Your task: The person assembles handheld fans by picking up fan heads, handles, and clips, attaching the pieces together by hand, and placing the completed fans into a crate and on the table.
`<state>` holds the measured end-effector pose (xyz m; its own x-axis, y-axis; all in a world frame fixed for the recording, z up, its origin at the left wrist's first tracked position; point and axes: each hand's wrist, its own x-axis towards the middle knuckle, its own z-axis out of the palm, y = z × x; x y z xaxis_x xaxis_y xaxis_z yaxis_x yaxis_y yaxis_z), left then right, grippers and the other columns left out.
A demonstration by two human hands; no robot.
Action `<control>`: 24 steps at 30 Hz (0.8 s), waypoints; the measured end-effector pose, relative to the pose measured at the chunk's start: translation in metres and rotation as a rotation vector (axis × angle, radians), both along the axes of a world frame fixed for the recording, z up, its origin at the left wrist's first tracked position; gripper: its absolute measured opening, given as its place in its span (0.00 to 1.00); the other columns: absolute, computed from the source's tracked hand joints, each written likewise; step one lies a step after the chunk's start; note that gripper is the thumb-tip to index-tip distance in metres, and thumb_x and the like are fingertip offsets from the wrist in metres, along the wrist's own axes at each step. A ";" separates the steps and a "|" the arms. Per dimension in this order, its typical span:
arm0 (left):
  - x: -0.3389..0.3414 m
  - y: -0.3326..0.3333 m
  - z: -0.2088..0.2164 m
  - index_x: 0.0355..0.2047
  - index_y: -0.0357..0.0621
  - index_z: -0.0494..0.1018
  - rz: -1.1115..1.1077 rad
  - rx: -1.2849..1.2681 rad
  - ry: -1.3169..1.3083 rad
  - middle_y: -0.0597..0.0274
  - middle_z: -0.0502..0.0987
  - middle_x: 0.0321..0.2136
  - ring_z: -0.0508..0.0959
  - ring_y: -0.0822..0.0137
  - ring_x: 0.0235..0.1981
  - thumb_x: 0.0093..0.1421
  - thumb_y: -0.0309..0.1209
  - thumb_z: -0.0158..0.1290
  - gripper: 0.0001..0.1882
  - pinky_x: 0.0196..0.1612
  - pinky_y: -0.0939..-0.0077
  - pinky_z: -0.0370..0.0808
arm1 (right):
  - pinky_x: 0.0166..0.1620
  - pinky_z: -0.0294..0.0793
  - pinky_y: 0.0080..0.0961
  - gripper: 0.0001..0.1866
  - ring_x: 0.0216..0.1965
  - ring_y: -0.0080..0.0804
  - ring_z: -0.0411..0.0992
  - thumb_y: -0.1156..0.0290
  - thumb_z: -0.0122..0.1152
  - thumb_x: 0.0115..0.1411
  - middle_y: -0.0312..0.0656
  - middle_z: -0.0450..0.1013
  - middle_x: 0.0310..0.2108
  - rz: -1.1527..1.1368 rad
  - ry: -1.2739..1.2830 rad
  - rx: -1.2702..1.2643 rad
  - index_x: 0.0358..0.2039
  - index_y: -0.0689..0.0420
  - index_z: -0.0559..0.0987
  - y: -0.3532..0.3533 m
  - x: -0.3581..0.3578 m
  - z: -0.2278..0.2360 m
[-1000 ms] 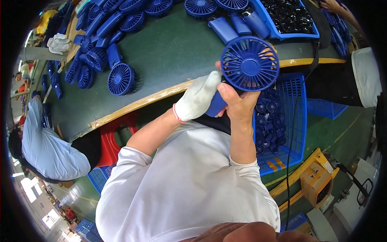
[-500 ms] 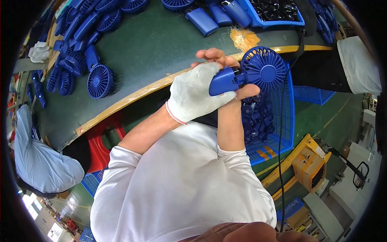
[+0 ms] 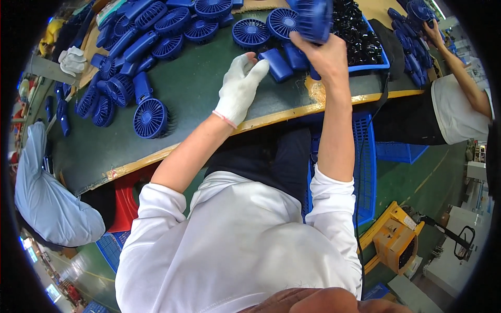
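Note:
My right hand, bare, grips a blue handheld fan above the far side of the table; motion blurs the fan's round head. My left hand wears a white knitted glove with a red-edged cuff. It hovers over the green tabletop with thumb and fingers apart, holding nothing. Just right of its fingertips lies the handle of another blue fan, its round head farther back. A second such handle rests beside it, partly behind my right hand.
A blue tray of small black parts stands at the back right. Blue fans pile up at the back left, and one fan lies nearer. A blue crate sits below the table edge. Co-workers flank me on both sides.
My hands have separated. My right hand has carried the fan up and away to the far side of the table. My gloved left hand has let go of it and moved over the tabletop.

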<state>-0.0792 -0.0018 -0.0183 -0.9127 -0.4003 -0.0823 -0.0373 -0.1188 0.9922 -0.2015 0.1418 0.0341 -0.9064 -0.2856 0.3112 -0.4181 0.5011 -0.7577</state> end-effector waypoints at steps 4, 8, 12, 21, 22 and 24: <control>-0.020 0.003 -0.004 0.58 0.27 0.60 0.025 0.167 -0.040 0.49 0.68 0.52 0.71 0.61 0.52 0.62 0.42 0.52 0.33 0.55 0.69 0.69 | 0.40 0.76 0.44 0.20 0.36 0.56 0.75 0.63 0.71 0.42 0.58 0.76 0.34 -0.155 0.442 0.433 0.29 0.68 0.80 -0.016 -0.006 -0.032; -0.037 -0.004 -0.016 0.54 0.30 0.64 0.079 0.400 0.004 0.51 0.70 0.48 0.73 0.63 0.48 0.62 0.41 0.53 0.29 0.52 0.67 0.71 | 0.44 0.75 0.44 0.19 0.38 0.57 0.75 0.67 0.68 0.44 0.57 0.76 0.36 -0.219 0.433 0.561 0.34 0.68 0.76 -0.015 -0.012 -0.042; -0.053 -0.008 -0.006 0.44 0.36 0.71 -0.080 0.396 -0.080 0.60 0.74 0.39 0.74 0.66 0.39 0.61 0.39 0.55 0.18 0.44 0.67 0.74 | 0.45 0.75 0.37 0.24 0.40 0.51 0.77 0.66 0.70 0.42 0.56 0.78 0.37 0.048 -0.019 0.145 0.39 0.66 0.78 -0.009 -0.021 -0.036; -0.104 -0.030 -0.010 0.38 0.37 0.71 0.006 0.036 -0.054 0.62 0.76 0.29 0.74 0.72 0.28 0.54 0.30 0.61 0.15 0.35 0.78 0.72 | 0.41 0.76 0.28 0.19 0.33 0.30 0.76 0.79 0.69 0.43 0.44 0.79 0.36 0.176 -0.457 -0.394 0.39 0.64 0.80 -0.021 -0.028 -0.038; -0.108 -0.027 -0.008 0.37 0.39 0.71 -0.060 0.174 -0.039 0.62 0.76 0.30 0.75 0.71 0.29 0.54 0.28 0.61 0.13 0.34 0.76 0.73 | 0.42 0.76 0.28 0.19 0.34 0.31 0.76 0.80 0.69 0.44 0.43 0.78 0.37 0.187 -0.491 -0.467 0.40 0.65 0.79 -0.019 -0.029 -0.038; -0.111 -0.020 -0.009 0.38 0.39 0.71 -0.071 0.213 -0.041 0.63 0.77 0.30 0.76 0.71 0.29 0.54 0.28 0.61 0.13 0.34 0.76 0.74 | 0.44 0.76 0.29 0.20 0.35 0.31 0.77 0.78 0.70 0.45 0.44 0.78 0.37 0.188 -0.602 -0.608 0.41 0.65 0.79 -0.011 -0.027 -0.036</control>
<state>-0.1904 -0.0218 -0.0271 -0.9322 -0.3043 -0.1960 -0.0932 -0.3214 0.9424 -0.2287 0.1303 -0.0015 -0.9204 -0.3866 -0.0584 0.1041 -0.0985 -0.9897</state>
